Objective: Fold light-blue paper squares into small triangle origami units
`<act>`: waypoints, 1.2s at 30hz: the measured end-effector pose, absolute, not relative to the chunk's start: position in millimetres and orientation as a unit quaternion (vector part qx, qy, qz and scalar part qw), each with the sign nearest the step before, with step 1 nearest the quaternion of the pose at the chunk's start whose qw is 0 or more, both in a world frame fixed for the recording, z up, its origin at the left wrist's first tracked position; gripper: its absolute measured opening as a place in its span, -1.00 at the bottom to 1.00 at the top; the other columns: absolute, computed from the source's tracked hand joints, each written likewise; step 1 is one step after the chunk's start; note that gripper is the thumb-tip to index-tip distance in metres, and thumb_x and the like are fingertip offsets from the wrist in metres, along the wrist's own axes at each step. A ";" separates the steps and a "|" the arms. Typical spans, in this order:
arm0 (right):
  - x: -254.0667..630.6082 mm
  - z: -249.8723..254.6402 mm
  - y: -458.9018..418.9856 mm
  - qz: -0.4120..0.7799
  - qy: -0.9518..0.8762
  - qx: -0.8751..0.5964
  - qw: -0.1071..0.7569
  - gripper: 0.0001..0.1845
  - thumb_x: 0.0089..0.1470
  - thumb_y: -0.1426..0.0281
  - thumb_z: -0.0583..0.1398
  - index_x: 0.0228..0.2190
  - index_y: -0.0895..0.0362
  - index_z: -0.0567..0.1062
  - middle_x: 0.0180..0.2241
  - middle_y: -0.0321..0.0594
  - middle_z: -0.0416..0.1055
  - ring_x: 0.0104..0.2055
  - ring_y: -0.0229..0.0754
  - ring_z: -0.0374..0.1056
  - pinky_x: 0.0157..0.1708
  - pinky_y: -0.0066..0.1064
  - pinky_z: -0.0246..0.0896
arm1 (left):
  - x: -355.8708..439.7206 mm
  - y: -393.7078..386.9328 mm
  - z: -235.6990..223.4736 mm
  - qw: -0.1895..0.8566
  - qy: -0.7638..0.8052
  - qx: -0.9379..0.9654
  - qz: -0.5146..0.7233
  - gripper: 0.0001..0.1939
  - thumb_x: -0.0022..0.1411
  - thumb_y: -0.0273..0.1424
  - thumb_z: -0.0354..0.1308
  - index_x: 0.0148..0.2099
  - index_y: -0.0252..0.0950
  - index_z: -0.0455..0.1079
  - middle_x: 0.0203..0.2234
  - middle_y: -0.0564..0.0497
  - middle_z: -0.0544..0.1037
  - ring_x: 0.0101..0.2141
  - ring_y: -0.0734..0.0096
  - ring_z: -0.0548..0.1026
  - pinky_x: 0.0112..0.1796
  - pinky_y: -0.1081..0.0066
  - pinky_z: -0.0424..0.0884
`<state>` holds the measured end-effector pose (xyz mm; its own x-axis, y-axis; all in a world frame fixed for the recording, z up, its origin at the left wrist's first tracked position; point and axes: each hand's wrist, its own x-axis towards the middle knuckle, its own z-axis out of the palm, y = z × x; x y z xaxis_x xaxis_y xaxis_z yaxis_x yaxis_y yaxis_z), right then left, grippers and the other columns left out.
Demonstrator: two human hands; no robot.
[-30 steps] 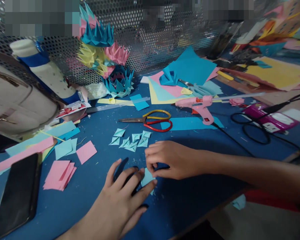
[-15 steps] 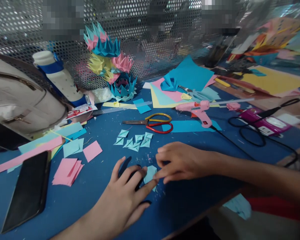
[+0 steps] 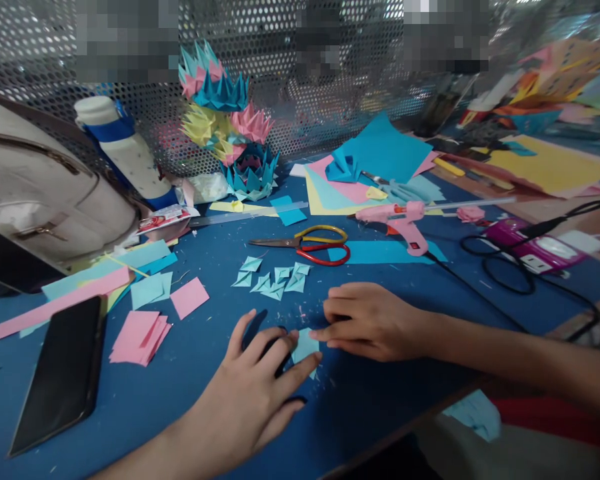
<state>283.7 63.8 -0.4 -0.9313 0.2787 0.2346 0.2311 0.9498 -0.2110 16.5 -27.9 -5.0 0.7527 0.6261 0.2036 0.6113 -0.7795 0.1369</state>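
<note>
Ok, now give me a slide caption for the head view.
Left fingers and right fingers on pale-blue paper, with small folded pieces, scissors and a pink glue gun nearby.

1. We see matt paper in the light-blue piece (image 3: pixel 306 343) and, crisply creased, in the small folded pieces (image 3: pixel 275 289).
2. We find smooth, plastic-looking surfaces on the glue gun (image 3: pixel 414 233).
3. We make out dull, dark metal in the scissor blades (image 3: pixel 276 243).
4. We note a glossy face on the phone (image 3: pixel 60 377).
5. We see shiny, perforated metal in the back panel (image 3: pixel 270 67).
</note>
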 end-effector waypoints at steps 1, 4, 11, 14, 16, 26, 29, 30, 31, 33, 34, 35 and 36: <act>281.9 0.9 64.4 0.080 -0.980 -0.126 0.132 -0.67 0.39 0.29 0.00 -0.16 0.07 0.55 -0.31 -0.23 0.39 -0.31 -0.17 0.14 -0.30 -0.32 -0.07 | 16.3 -27.9 -4.2 0.028 0.329 0.937 0.117 -0.52 0.43 -0.16 0.02 0.33 -0.08 0.20 0.07 -0.01 0.40 0.08 0.20 0.32 0.28 -0.01 -0.42; 273.8 6.8 69.0 0.113 -0.980 -0.124 0.112 -0.68 0.38 0.28 0.01 -0.20 0.11 0.53 -0.27 -0.23 0.43 -0.28 -0.18 0.20 -0.29 -0.34 -0.02 | 16.0 -27.8 -1.9 0.021 0.323 0.940 0.107 -0.54 0.45 -0.22 -0.01 0.34 -0.09 0.18 0.07 -0.02 0.40 0.08 0.19 0.33 0.28 -0.04 -0.35; 252.6 22.0 77.2 0.319 -0.923 -0.214 0.012 -0.85 0.26 0.33 0.20 -0.32 0.13 0.51 -0.35 -0.29 0.40 -0.22 -0.22 0.29 -0.27 -0.46 0.07 | 15.8 -28.6 -3.3 0.026 0.324 0.941 0.099 -0.53 0.46 -0.26 -0.04 0.36 -0.08 0.13 0.09 -0.03 0.39 0.10 0.17 0.30 0.26 -0.11 -0.26; 250.9 23.7 78.4 0.315 -0.926 -0.210 -0.007 -0.83 0.27 0.32 0.19 -0.33 0.13 0.52 -0.33 -0.27 0.40 -0.21 -0.21 0.29 -0.29 -0.46 0.06 | 15.9 -29.1 -4.1 0.031 0.324 0.941 0.093 -0.53 0.47 -0.24 -0.07 0.37 -0.06 0.12 0.09 -0.04 0.38 0.09 0.15 0.29 0.25 -0.12 -0.28; 250.9 24.4 78.2 0.307 -0.928 -0.210 -0.016 -0.83 0.28 0.32 0.18 -0.32 0.12 0.51 -0.31 -0.27 0.40 -0.20 -0.20 0.29 -0.30 -0.45 0.05 | 16.0 -29.3 -4.2 0.034 0.325 0.941 0.090 -0.54 0.48 -0.25 -0.08 0.36 -0.06 0.12 0.09 -0.04 0.38 0.09 0.15 0.29 0.24 -0.12 -0.30; 247.2 20.8 61.3 0.082 -0.980 -0.181 -0.023 -0.88 0.28 0.39 0.16 -0.31 0.16 0.45 -0.30 -0.23 0.35 -0.31 -0.19 0.22 -0.44 -0.35 -0.05 | 15.1 -28.3 -4.9 0.037 0.323 0.941 0.096 -0.53 0.47 -0.24 -0.08 0.37 -0.08 0.12 0.08 -0.04 0.38 0.10 0.16 0.27 0.25 -0.04 -0.43; 247.8 15.3 57.9 0.014 -0.987 -0.163 -0.001 -0.84 0.29 0.42 0.12 -0.36 0.16 0.41 -0.32 -0.21 0.35 -0.36 -0.17 0.16 -0.49 -0.32 -0.13 | 15.6 -27.9 -3.7 0.035 0.323 0.941 0.099 -0.54 0.47 -0.25 -0.07 0.36 -0.07 0.13 0.08 -0.03 0.39 0.09 0.17 0.28 0.25 -0.03 -0.44; 248.2 13.2 57.4 0.002 -0.987 -0.160 0.007 -0.84 0.29 0.44 0.11 -0.38 0.15 0.40 -0.33 -0.21 0.34 -0.37 -0.16 0.15 -0.49 -0.31 -0.15 | 15.8 -27.7 -3.3 0.036 0.323 0.941 0.099 -0.54 0.47 -0.25 -0.07 0.36 -0.08 0.13 0.08 -0.03 0.39 0.09 0.17 0.28 0.26 -0.02 -0.44; 248.7 11.0 57.2 -0.006 -0.987 -0.158 0.013 -0.84 0.28 0.46 0.11 -0.39 0.15 0.39 -0.34 -0.22 0.35 -0.37 -0.16 0.15 -0.50 -0.31 -0.16 | 16.2 -27.5 -2.9 0.036 0.323 0.940 0.100 -0.54 0.47 -0.26 -0.07 0.36 -0.09 0.13 0.08 -0.03 0.39 0.09 0.17 0.28 0.26 -0.02 -0.44; 249.6 6.4 57.1 -0.011 -0.988 -0.155 0.019 -0.84 0.27 0.47 0.10 -0.38 0.14 0.38 -0.34 -0.22 0.35 -0.36 -0.15 0.16 -0.49 -0.31 -0.14 | 17.1 -27.1 -2.3 0.036 0.324 0.940 0.101 -0.54 0.46 -0.27 -0.06 0.35 -0.13 0.15 0.07 -0.04 0.40 0.09 0.17 0.28 0.26 -0.01 -0.45; 250.2 4.2 57.2 -0.009 -0.987 -0.156 0.024 -0.84 0.28 0.46 0.10 -0.38 0.14 0.39 -0.34 -0.22 0.35 -0.36 -0.15 0.16 -0.48 -0.32 -0.13 | 17.6 -26.9 -2.1 0.035 0.325 0.939 0.104 -0.54 0.46 -0.28 -0.06 0.35 -0.14 0.16 0.06 -0.04 0.40 0.09 0.17 0.29 0.26 -0.01 -0.45; 250.9 2.3 57.1 0.000 -0.987 -0.160 0.031 -0.83 0.30 0.44 0.09 -0.36 0.14 0.39 -0.34 -0.23 0.36 -0.35 -0.15 0.17 -0.46 -0.33 -0.10 | 18.2 -26.8 -2.0 0.033 0.325 0.939 0.105 -0.54 0.45 -0.28 -0.06 0.34 -0.16 0.17 0.06 -0.04 0.41 0.08 0.17 0.29 0.26 -0.01 -0.45; 251.8 0.6 57.0 0.017 -0.985 -0.168 0.039 -0.83 0.31 0.42 0.09 -0.35 0.14 0.41 -0.33 -0.23 0.37 -0.34 -0.16 0.17 -0.43 -0.33 -0.06 | 18.7 -26.7 -1.9 0.032 0.326 0.939 0.105 -0.55 0.45 -0.28 -0.06 0.34 -0.16 0.18 0.06 -0.04 0.41 0.08 0.17 0.29 0.26 -0.01 -0.46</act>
<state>251.8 57.0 0.6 -0.9403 0.3327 0.0719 0.3300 0.9428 -0.0468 18.7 -26.7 -1.9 0.7648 0.6195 0.1772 0.6060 -0.7850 0.1286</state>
